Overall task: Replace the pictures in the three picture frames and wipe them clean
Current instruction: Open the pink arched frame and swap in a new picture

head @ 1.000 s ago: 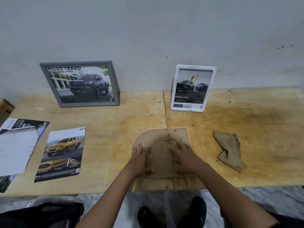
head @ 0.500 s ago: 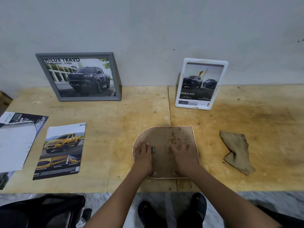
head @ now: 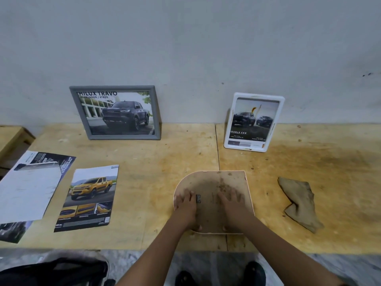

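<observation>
Squarely at the near edge of the counter (head: 154, 162), a person's two bare hands press on the third picture frame (head: 214, 182), which lies face down with its stained brown backing up. The left grip (head: 185, 207) and right grip (head: 233, 207) are both released, fingers straight and spread flat on the board, clenched on nothing. The thumbs sit at the frame's six o'clock edge, and whether they hook under it cannot be told.

The frame's rounded end points to nine o'clock and its straight end to three, so its long axis appears to run across the person, one grip on each half. A small metal clip (head: 198, 198) sits just beside the left fingertips. That makes the left grip the nearer one for opening the back, which is likely the step in hand.

At three o'clock of the right grip, apart from the frame, lies a crumpled brown cloth (head: 299, 201), handy for the wiping. At nine o'clock of the left grip, well apart, lies a loose print of a yellow truck (head: 90, 197), probably the replacement, with more sheets (head: 31, 186) beyond it.

Farther off, a grey frame (head: 123, 137) at eleven o'clock and a white frame (head: 245, 144) at one o'clock lean on the wall (head: 185, 48), each showing dark trucks.
</observation>
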`<state>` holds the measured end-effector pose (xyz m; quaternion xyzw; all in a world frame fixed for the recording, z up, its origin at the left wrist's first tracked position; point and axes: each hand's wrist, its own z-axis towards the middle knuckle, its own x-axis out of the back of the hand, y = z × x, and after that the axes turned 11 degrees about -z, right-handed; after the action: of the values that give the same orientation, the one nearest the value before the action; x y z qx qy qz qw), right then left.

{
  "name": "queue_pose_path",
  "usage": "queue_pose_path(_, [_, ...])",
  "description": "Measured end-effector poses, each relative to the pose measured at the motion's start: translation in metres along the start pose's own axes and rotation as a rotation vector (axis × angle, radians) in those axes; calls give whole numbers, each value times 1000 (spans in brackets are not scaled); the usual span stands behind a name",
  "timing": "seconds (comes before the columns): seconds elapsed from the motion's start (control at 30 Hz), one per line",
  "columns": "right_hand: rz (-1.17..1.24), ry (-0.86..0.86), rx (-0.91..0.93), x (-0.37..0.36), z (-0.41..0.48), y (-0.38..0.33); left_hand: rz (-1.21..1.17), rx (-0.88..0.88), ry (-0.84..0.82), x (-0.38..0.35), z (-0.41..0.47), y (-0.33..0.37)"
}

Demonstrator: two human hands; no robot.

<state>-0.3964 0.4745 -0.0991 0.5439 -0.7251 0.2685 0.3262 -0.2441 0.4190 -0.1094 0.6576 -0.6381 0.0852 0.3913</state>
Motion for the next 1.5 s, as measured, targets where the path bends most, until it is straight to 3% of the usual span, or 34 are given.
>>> queue_pose_path(0.27, [42, 53, -30, -13, -10, 3, 92, 36, 18, -11, 1, 3])
queue_pose_path(0.37, [-12, 109, -15, -11, -14, 10, 91, -29, 48, -8, -6, -2])
queue_pose_path(0.47, [55, 299, -39, -8, -18, 25, -64, -178, 339, -15, -14, -21])
queue_pose_path(0.57, [215, 457, -182, -9, -19, 42, -257, -159, 606, -23, -15, -37])
queue_pose_path(0.77, [575, 328, -338, -17, -12, 40, -448, -14, 641, -14, 0, -33])
queue_pose_path(0.9, [666, 315, -385, -14, -12, 36, -462, 153, 633, -7, 5, -21])
queue_pose_path(1.03, [801, 380, -404, -19, -19, 38, -533, 108, 719, -10, -1, -13])
queue_pose_path(1.3, [1203, 791, -214, 19, -31, 46, -1007, -190, 969, 29, -18, 31])
queue_pose_path(1.43, [1641, 801, -142, 30, -36, 61, -1365, -151, 865, 39, -27, 44])
queue_pose_path(1.5, [1639, 770, -135, 24, -37, 71, -1592, -158, 712, 37, -25, 38])
